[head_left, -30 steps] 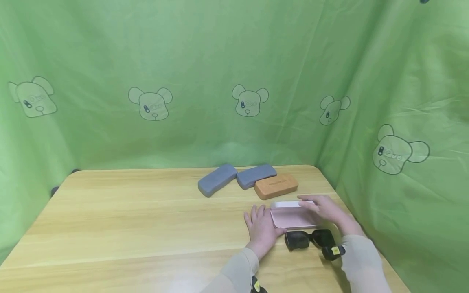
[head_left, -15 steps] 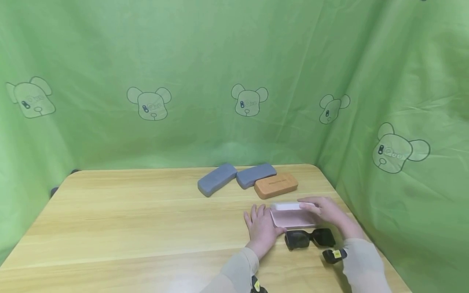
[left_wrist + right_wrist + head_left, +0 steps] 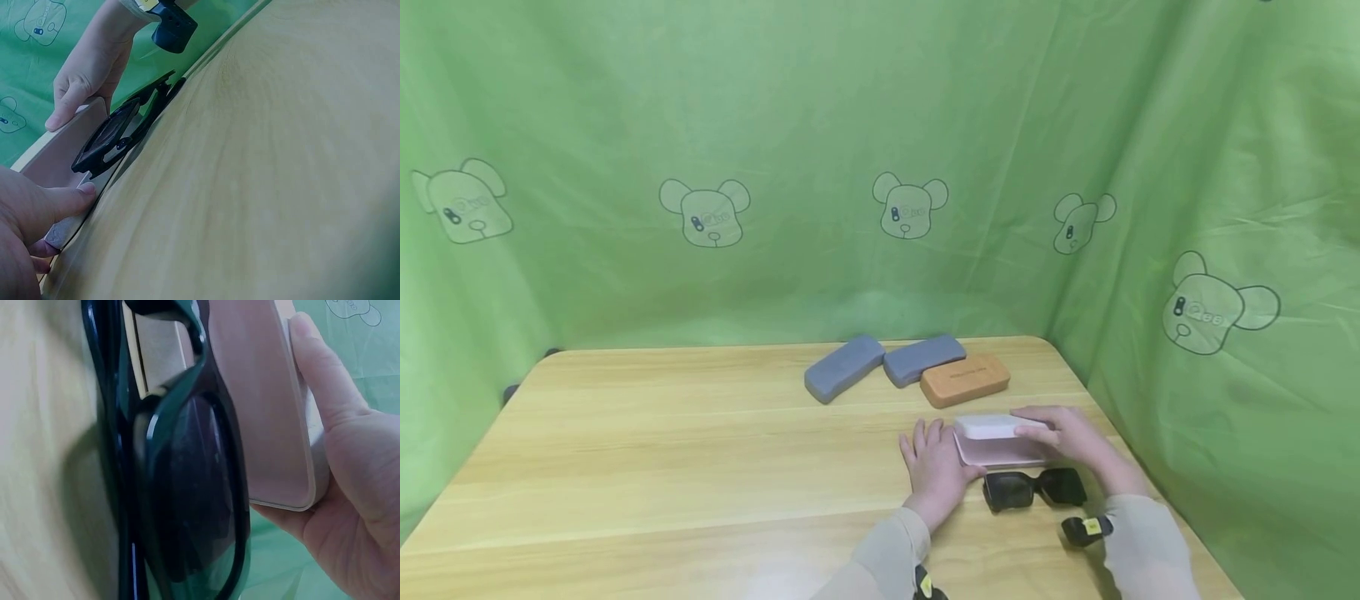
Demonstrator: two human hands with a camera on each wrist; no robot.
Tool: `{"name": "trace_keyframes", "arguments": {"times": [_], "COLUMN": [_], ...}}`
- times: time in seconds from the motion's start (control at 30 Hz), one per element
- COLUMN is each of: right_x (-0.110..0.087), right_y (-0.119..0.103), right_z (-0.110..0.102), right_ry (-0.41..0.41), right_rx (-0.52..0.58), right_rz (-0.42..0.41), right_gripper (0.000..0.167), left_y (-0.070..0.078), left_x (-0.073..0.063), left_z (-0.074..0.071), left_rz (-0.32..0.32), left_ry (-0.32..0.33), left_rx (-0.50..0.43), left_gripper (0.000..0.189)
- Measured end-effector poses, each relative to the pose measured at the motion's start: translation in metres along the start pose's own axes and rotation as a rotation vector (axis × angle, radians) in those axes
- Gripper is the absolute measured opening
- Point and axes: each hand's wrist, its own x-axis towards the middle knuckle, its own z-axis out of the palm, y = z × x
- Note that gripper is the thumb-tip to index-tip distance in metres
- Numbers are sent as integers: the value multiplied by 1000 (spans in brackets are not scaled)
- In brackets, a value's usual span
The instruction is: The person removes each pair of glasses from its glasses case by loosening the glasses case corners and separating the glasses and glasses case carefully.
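near the right edge of the table (image 3: 700,467), i note the lid (image 3: 988,427), pinched by the right hand (image 3: 1071,437), lowered further: case (image 3: 1000,452) nearer closed, left hand (image 3: 937,475) spread against it, sunglasses (image 3: 1058,487) outside.

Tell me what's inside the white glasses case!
Inside the white glasses case, only pink lining shows. The partly open lid hides the back, so anything there can't be seen.
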Motion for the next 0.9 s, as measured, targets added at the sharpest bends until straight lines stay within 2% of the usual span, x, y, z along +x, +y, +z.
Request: {"name": "trace_keyframes", "arguments": {"times": [0.33, 0.57, 0.9], "right_x": [-2, -5, -9], "right_y": [2, -1, 0], "right_z": [1, 2, 7], "right_ry": [-19, 5, 25], "right_rx": [-15, -31, 1], "right_rz": [0, -38, -28], "right_gripper": [45, 48, 51], "left_y": [1, 0, 1], "left_x": [-1, 0, 0], "left_z": [0, 0, 0], "left_rz": [-1, -13, -18], "left_ry": [-8, -19, -18], "left_rx": [12, -2, 9], "left_gripper": [74, 74, 74]}}
